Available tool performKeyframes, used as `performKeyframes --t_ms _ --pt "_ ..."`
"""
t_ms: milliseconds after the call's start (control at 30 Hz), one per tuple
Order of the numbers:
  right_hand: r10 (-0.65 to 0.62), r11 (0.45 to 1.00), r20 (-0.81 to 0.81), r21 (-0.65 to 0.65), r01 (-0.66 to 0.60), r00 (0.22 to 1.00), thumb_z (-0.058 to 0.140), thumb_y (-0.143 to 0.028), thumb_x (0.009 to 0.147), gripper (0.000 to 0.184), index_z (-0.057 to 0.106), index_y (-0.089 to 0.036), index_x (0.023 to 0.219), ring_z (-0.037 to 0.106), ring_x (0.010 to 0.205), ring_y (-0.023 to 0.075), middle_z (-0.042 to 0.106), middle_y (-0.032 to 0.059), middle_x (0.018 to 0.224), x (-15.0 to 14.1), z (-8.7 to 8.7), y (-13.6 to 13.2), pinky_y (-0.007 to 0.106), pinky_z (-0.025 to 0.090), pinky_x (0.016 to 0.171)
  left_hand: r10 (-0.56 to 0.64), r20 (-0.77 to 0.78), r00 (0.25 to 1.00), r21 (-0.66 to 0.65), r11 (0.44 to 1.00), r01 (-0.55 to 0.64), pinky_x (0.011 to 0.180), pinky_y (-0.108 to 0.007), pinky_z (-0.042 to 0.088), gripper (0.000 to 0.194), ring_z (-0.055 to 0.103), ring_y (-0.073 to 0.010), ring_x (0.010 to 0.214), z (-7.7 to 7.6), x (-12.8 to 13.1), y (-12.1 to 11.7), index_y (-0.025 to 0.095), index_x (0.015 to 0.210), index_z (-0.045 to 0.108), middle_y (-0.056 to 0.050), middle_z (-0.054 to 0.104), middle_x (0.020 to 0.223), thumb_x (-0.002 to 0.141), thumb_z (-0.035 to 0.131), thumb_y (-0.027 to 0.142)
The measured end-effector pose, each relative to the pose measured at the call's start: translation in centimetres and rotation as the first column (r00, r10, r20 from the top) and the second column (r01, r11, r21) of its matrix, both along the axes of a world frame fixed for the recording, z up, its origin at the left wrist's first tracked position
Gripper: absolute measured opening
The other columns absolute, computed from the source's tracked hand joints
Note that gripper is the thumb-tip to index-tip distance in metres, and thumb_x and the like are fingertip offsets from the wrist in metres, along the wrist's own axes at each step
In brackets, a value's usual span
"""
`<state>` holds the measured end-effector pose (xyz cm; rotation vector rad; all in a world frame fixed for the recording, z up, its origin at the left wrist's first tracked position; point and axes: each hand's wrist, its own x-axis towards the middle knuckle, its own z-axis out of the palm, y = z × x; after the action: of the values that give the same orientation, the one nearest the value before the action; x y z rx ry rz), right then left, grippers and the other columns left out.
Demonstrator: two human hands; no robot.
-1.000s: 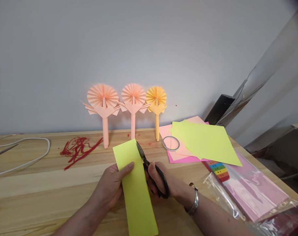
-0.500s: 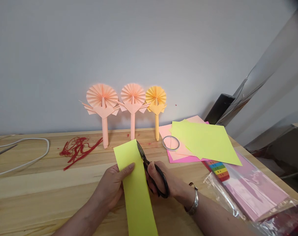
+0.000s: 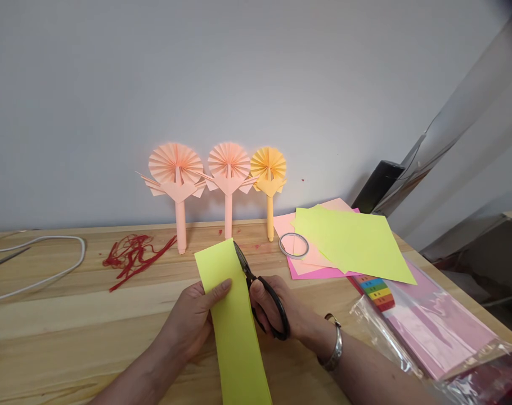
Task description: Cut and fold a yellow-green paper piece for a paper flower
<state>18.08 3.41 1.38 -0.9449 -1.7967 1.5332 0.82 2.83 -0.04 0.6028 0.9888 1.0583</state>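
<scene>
My left hand [image 3: 191, 320] pinches a long folded strip of yellow-green paper [image 3: 234, 332], thumb on top, holding it up over the wooden table [image 3: 70, 332]. My right hand [image 3: 283, 315] grips black-handled scissors [image 3: 260, 292] with fingers through the loops. The blades lie along the strip's right edge, tips near its far corner. A metal bracelet [image 3: 334, 343] circles my right wrist.
Three pleated paper fan flowers [image 3: 228, 180] lean against the wall. Red thread scraps [image 3: 133, 253] and a white cord [image 3: 36, 264] lie left. A tape ring [image 3: 293, 246], loose coloured sheets [image 3: 353, 242] and a plastic pack of paper [image 3: 429, 326] lie right.
Almost nothing has changed. The scissors and my right hand have shifted slightly up along the strip's edge; the strip stays held in my left hand.
</scene>
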Motion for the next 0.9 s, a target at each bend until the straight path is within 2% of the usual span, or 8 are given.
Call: performKeyframes --t_ms 233,567,900 --pt "0.013 1.000 0.087 0.020 -0.015 0.996 0.030 -0.068 0.084 0.055 0.036 -0.019 0.060 0.040 0.036 0.0072 0.039 -0.0044 0.041 0.3 0.8 0.0 0.019 0.028 0.034 0.003 0.004 1.000 -0.002 1.000 -0.003 0.065 -0.035 0.053 0.023 0.067 -0.0232 0.065 0.0 0.0 -0.1 0.010 0.084 0.072 -0.012 0.075 0.078 0.069 0.073 0.027" --pt "0.029 0.999 0.101 0.024 -0.032 0.994 0.021 -0.068 0.086 0.057 0.035 -0.019 0.061 0.040 0.037 0.0075 0.039 -0.0044 0.042 0.4 1.5 -0.3 0.020 0.029 0.036 -0.016 0.010 1.000 0.008 1.000 0.016 0.063 -0.035 0.053 0.023 0.065 -0.0214 0.062 -0.1 -0.2 -0.2 0.010 0.084 0.071 -0.012 0.074 0.076 0.070 0.072 0.028" --pt "-0.010 1.000 0.070 0.022 0.008 0.998 0.017 -0.068 0.086 0.061 0.039 -0.018 0.060 0.039 0.037 0.0069 0.040 -0.0037 0.042 0.4 0.6 -0.3 0.020 0.028 0.036 -0.028 0.004 1.000 0.005 1.000 0.028 0.062 -0.034 0.053 0.022 0.067 -0.0232 0.064 0.1 0.0 -0.3 0.010 0.086 0.072 -0.013 0.075 0.077 0.070 0.072 0.026"
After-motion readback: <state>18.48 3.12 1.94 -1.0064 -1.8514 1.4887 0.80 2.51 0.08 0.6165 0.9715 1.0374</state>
